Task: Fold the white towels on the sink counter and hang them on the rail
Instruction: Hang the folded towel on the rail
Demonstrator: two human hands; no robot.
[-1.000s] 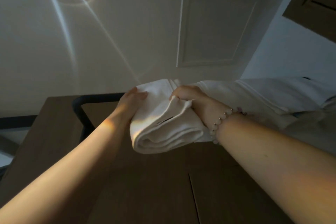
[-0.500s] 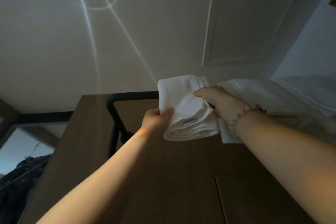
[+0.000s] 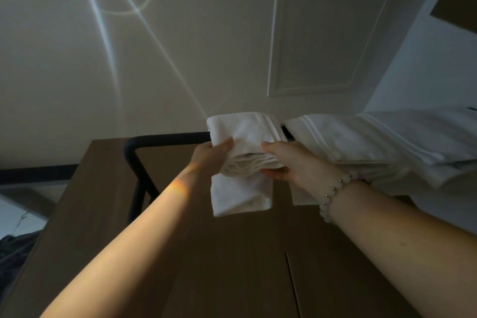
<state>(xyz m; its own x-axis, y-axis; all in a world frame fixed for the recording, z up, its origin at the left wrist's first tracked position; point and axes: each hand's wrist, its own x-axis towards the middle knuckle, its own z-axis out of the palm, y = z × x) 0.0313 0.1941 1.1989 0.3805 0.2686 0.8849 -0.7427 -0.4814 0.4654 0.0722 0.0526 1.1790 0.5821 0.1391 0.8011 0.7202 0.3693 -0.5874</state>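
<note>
The small towel (image 3: 240, 134) looked like white terry cloth, matt and softly napped, with flat woven stripes near its top edge. The larger towels (image 3: 374, 142) towards the rail's right end were the same matt white cloth, their ribbed bands smoother than the pile. The rail (image 3: 167, 138) looked like black-coated metal tube, smooth with a dull sheen. The panel (image 3: 206, 266) beneath was brown wood-grain, smooth and matt. The bracelet (image 3: 335, 188) had pale glossy beads with small metallic spacers. The ceiling (image 3: 206, 59) was matt painted.
</note>
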